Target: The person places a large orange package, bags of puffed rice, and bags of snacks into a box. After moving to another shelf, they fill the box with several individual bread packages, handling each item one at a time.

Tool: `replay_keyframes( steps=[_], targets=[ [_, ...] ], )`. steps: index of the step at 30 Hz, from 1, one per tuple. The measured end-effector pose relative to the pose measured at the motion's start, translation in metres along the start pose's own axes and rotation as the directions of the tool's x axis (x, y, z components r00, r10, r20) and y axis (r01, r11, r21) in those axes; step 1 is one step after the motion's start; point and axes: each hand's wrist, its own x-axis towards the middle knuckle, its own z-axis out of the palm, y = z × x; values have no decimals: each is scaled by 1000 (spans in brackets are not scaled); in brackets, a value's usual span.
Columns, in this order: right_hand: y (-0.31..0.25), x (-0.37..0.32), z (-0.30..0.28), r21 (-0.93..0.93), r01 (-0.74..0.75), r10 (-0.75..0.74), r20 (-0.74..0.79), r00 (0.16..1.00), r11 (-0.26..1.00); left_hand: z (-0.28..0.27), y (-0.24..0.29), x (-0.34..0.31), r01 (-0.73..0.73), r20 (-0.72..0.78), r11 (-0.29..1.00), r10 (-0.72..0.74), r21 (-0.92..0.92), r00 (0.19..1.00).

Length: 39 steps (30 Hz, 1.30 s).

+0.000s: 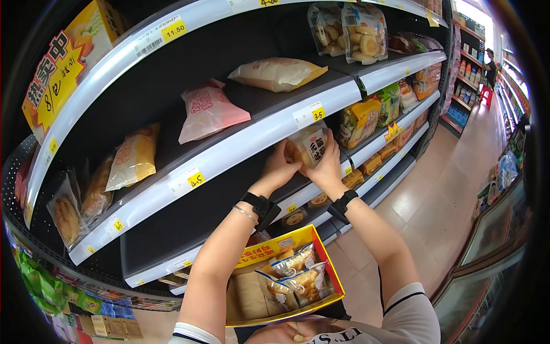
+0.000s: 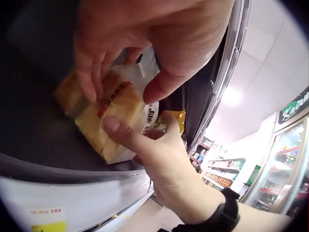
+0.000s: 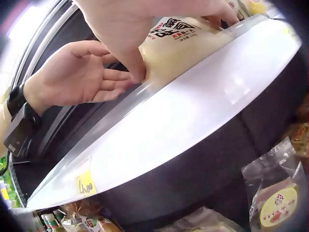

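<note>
A clear, printed bag of toast bread (image 1: 311,148) is at the front of a dark shelf, below the 3.5 price tag. My right hand (image 1: 325,167) grips its near side, with the thumb lying along the bread (image 2: 120,112) in the left wrist view. At the bag's other side, my left hand (image 1: 279,167) reaches in with fingers and thumb extended against the wrapper. Its open palm shows in the right wrist view, where the left hand (image 3: 79,72) has its fingertips close to the right thumb. Both wrists wear black straps.
A yellow box (image 1: 283,258) with several wrapped breads sits against my body. The upper shelf bears a pink bag (image 1: 209,112), a cream bag (image 1: 278,74) and clear pouches (image 1: 365,34). Yellow packets (image 1: 360,120) stand to the right. A tiled aisle (image 1: 427,178) runs beside the shelving.
</note>
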Motion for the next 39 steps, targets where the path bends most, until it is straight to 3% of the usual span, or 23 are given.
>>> replay_keyframes(
  steps=[4,6,7,8,10,11,13,16,22,28,39],
  targets=[
    [-7,-6,3,-48,-12,11,-24,1000,999,-13,-3,-1,68,-46,991,-63,116,997],
    [-10,-11,3,-70,-19,18,-25,1000,997,-18,-7,1,81,-143,961,-43,266,989],
    [-12,-12,3,-73,-20,18,-25,1000,997,-17,-17,4,-19,-208,950,88,311,974],
    [-15,-13,3,-76,-18,16,-25,1000,997,-15,-23,7,-20,-208,951,88,309,974],
    [-21,-16,0,-77,-24,23,-12,1000,997,-14,-26,13,-183,-251,931,268,315,930],
    [-24,-17,-1,-97,-30,29,-7,1000,995,-14,-29,14,-183,-253,932,267,313,930],
    [-26,-19,-2,-120,-37,37,0,999,992,-14,-20,11,-74,-141,995,83,64,987],
    [-24,-23,-5,-152,-46,48,8,999,987,-16,-14,9,-10,-49,996,5,-84,999],
    [-19,-24,-6,-172,-23,27,24,999,985,-24,-37,19,-48,-40,951,38,-306,998],
    [-16,-26,-8,-174,-14,21,42,999,985,-43,-37,10,71,57,910,-53,-408,997],
    [-17,-27,-16,-154,-27,40,81,996,988,-48,-45,6,109,101,844,-66,-525,993]
  ],
)
